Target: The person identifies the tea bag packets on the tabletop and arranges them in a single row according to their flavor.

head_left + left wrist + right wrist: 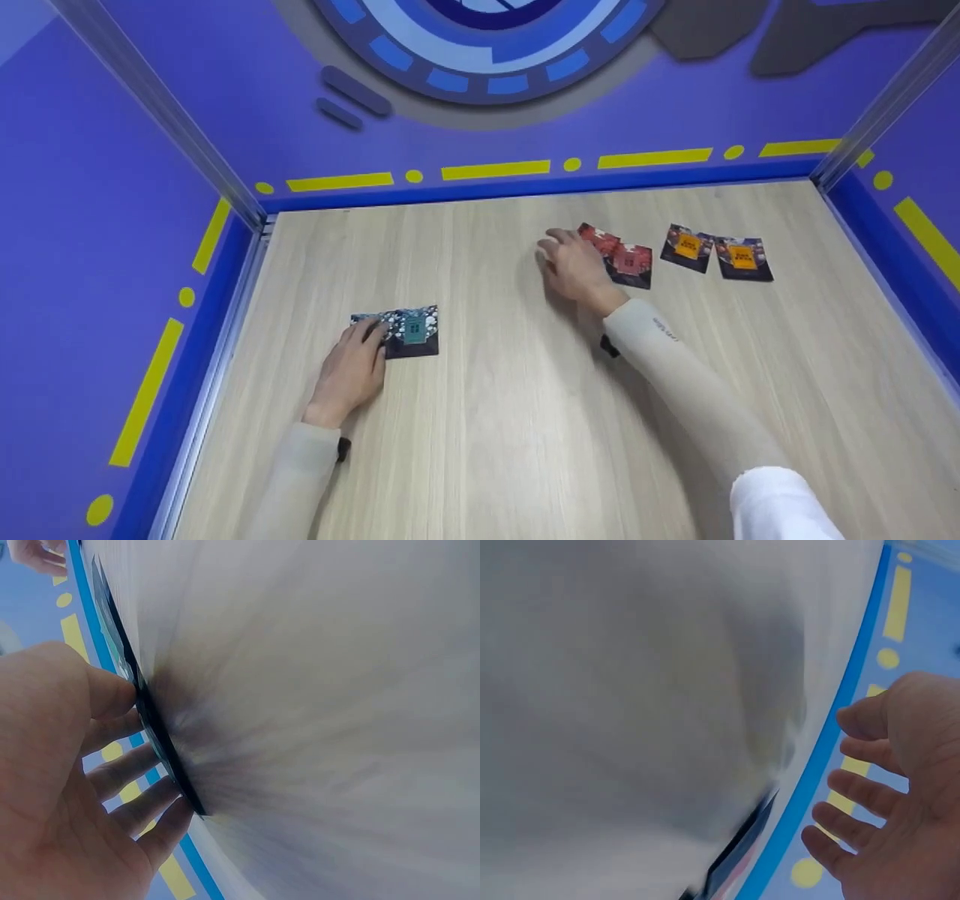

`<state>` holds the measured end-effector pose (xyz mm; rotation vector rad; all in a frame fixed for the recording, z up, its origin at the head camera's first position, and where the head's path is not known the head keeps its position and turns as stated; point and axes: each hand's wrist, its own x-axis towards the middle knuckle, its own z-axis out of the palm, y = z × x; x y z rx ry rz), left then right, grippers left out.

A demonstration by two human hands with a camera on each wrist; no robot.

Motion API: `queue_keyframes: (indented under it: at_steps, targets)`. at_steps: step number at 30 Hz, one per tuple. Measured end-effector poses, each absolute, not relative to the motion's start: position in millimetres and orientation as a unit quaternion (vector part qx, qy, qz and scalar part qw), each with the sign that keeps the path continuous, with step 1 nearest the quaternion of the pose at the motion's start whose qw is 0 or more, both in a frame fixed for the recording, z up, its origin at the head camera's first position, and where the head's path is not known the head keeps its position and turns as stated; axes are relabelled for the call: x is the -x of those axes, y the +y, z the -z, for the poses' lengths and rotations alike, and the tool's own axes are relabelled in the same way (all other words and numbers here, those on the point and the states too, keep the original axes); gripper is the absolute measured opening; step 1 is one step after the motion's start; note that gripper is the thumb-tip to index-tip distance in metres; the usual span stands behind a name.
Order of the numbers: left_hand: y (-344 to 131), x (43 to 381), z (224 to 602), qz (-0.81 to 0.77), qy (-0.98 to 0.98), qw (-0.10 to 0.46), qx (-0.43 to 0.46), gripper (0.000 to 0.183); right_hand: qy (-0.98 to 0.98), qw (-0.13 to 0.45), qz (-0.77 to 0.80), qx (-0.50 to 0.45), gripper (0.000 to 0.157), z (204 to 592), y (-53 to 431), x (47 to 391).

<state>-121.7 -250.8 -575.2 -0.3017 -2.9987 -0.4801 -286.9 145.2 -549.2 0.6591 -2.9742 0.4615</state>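
At the left of the table, my left hand [351,369] rests its fingertips on a pair of flat, square, card-like pieces. The uncovered teal piece [415,330] has a dark lower band; its neighbour is mostly hidden under the fingers. In the left wrist view, thumb and fingers touch the top of the thin dark piece [169,746], which lies on the table. My right hand [576,266] hovers with spread, slightly bent fingers and nothing in them. Just right of it lie two overlapping red pieces [632,262], one partly behind the hand.
Two similar pieces with orange centres, one tilted [687,247] and one straighter [743,258], lie farther right. The pale wooden table [487,420] is bounded by blue panels [480,150] with yellow marks at the back and both sides.
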Motion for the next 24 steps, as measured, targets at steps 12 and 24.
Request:
queue_keyframes:
  at_steps: [12,24]
  targets:
    - [-249.8,121.4,574.1,0.159,-0.982,0.04,0.099,0.044,-0.97,0.043,-0.168,-0.172,0.039,557.9,190.8,299.3]
    - [-249.5,120.7,573.8,0.165,-0.981,0.043,0.096,0.044,-0.972,0.019,-0.175,-0.156,0.039,563.2,204.2,299.7]
